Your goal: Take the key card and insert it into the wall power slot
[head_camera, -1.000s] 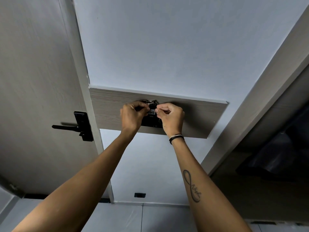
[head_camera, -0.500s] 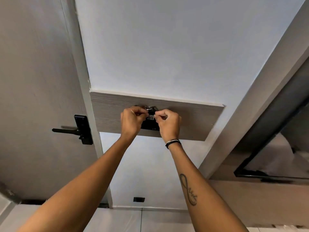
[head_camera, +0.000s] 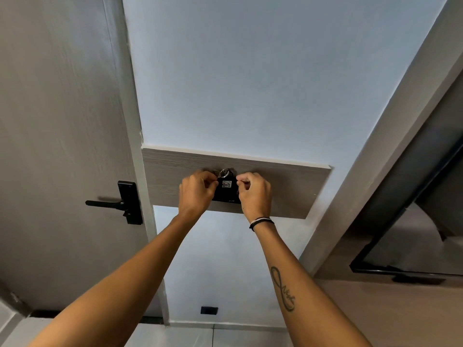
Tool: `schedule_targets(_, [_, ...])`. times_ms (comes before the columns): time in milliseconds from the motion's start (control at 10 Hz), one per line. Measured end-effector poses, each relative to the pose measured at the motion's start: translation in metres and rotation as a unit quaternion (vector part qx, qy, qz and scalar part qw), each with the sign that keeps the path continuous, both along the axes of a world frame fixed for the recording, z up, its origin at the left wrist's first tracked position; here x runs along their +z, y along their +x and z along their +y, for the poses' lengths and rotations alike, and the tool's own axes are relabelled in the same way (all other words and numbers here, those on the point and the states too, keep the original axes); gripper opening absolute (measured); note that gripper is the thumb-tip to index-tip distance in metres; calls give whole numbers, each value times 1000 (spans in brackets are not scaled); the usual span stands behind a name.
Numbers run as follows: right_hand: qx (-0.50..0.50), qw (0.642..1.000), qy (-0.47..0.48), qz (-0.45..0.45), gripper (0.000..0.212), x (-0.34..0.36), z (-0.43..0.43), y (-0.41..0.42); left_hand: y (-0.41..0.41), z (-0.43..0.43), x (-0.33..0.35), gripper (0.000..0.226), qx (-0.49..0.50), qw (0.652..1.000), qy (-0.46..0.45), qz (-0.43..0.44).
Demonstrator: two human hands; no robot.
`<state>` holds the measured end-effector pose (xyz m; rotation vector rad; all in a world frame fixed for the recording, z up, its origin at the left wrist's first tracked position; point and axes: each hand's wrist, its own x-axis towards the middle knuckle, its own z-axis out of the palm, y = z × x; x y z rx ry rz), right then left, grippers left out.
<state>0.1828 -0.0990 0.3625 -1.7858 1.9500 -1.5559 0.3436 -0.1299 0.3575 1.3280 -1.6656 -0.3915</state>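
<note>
Hands [head_camera: 195,194] now apart, key card [head_camera: 226,184] exposed

white sticker [head_camera: 226,184] on the black key card [head_camera: 226,190] reads "407".

Pale blue wall [head_camera: 250,83], wood-grain panel [head_camera: 288,189], grey door [head_camera: 55,146], tiled floor [head_camera: 200,336].

Both bare forearms reach up and forward, wrists nearly level. The left hand [head_camera: 196,194] and right hand [head_camera: 255,194] face each other, fingers curled, each grip pinched thumb to forefinger; a dark band circles the right wrist.
</note>
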Motion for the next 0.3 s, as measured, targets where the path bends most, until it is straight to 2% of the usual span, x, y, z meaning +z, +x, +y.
schedule_targets(100, [-21,998,-5,65,15,2,4,-5,10,4,0,13,15,995,-47,-87])
schedule_targets(300, [-78,980,-44,175,19,7,12,-19,20,10,1,21,35,976,-139,-166])
